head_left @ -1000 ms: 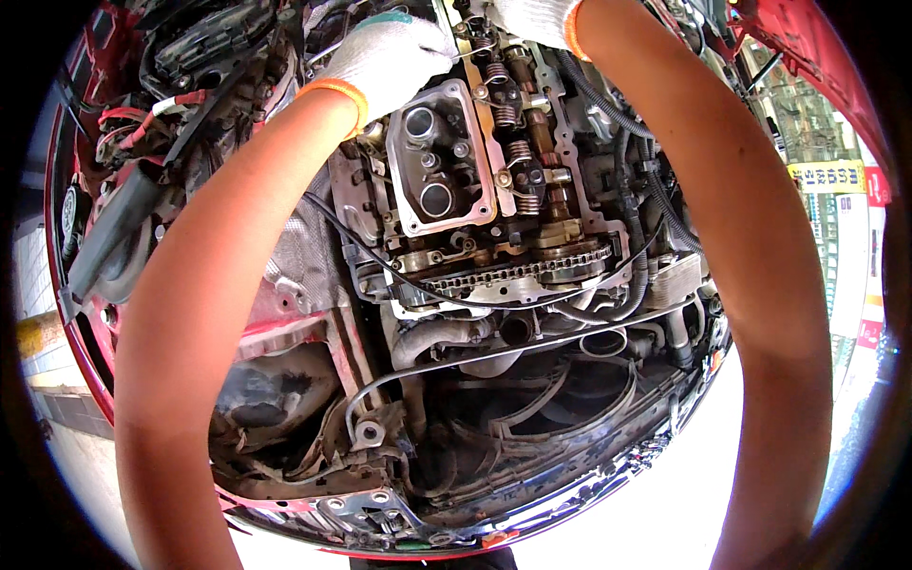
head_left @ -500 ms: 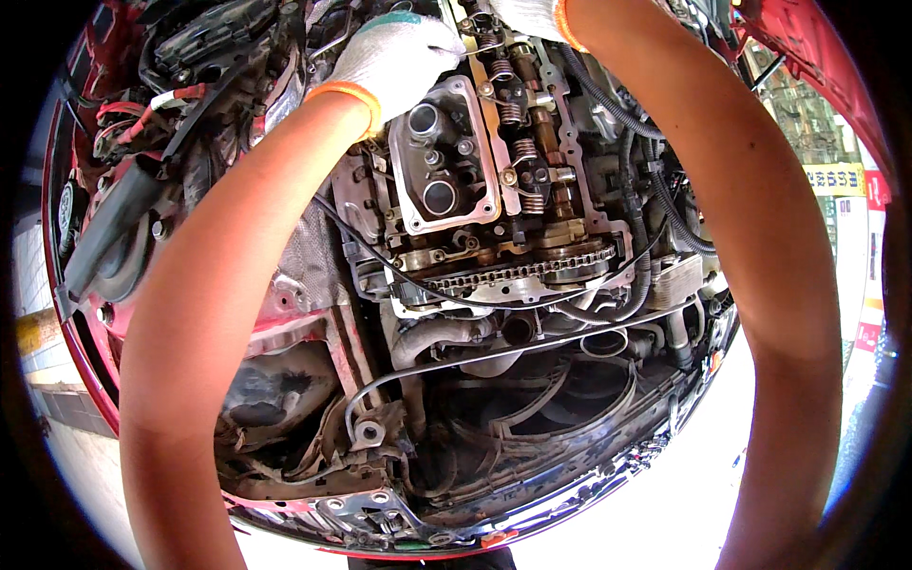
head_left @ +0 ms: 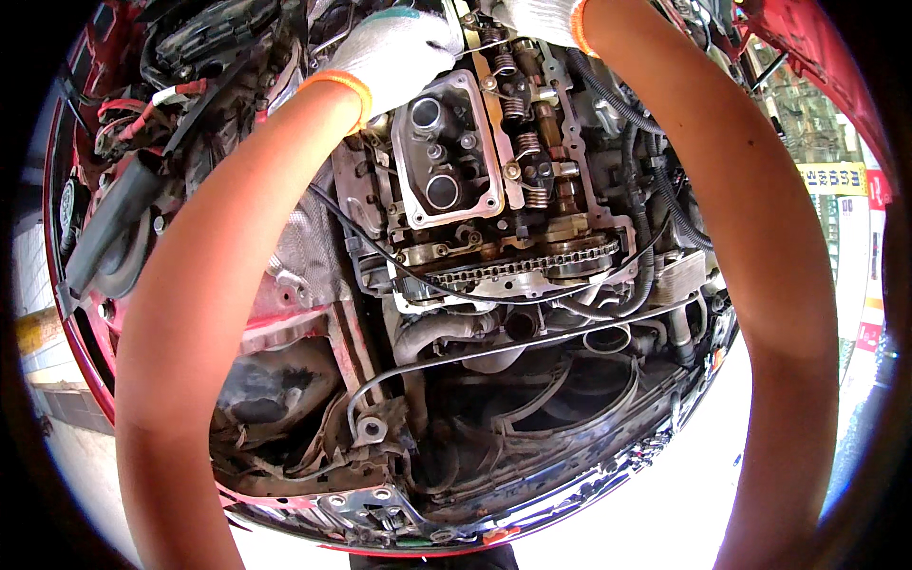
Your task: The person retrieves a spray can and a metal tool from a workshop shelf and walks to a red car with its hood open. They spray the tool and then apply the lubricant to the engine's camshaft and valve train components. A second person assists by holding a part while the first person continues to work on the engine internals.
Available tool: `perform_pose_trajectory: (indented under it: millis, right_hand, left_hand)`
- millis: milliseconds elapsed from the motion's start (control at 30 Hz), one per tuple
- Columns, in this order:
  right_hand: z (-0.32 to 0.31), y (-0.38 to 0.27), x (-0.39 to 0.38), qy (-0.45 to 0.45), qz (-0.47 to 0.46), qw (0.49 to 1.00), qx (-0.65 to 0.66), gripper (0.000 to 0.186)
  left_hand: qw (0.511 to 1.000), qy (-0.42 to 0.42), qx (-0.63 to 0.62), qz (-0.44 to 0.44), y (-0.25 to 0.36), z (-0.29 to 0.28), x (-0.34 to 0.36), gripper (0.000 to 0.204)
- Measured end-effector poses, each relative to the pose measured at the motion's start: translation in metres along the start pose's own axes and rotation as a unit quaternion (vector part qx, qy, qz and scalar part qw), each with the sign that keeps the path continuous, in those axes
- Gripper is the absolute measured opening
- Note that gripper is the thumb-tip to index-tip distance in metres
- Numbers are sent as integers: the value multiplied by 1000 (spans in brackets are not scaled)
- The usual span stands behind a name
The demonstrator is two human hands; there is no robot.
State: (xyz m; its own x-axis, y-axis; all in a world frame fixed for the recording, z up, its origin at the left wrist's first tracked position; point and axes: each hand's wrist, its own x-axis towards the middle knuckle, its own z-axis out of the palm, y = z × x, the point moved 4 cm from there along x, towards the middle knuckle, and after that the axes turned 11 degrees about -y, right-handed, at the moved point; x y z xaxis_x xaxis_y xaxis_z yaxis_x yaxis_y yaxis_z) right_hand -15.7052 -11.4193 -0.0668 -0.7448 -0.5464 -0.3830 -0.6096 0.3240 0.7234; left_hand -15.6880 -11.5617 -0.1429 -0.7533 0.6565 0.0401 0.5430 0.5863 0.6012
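Under left hand (head_left: 399,52): cover (head_left: 446,152), long axis running away; grip state unclear. Right hand (head_left: 541,17) beside, cropped, unclear too.

Bright daylight on pale ground (head_left: 665,503) (washed out), a glass shopfront (head_left: 807,123) at right.

The open engine top (head_left: 494,180) lies bare with its cover off: oily grey metal holding coiled valve springs (head_left: 518,104) in a row. A pale rectangular frame (head_left: 446,147) with two round holes sits on its left part, and a chain (head_left: 513,271) runs across its near edge over a toothed wheel.
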Motion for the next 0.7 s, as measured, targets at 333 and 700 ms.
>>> perform_pose_trajectory:
  millis: [333, 700]
  right_hand:
    - [26, 10, 4, 6, -8, 1000, 25, 16]
    - [39, 17, 9, 79, 33, 984, 154, 25]
  left_hand:
    - [999, -30, 30, -6, 1, -9, 6, 33]
    - [989, -13, 144, 29, 15, -13, 8, 25]
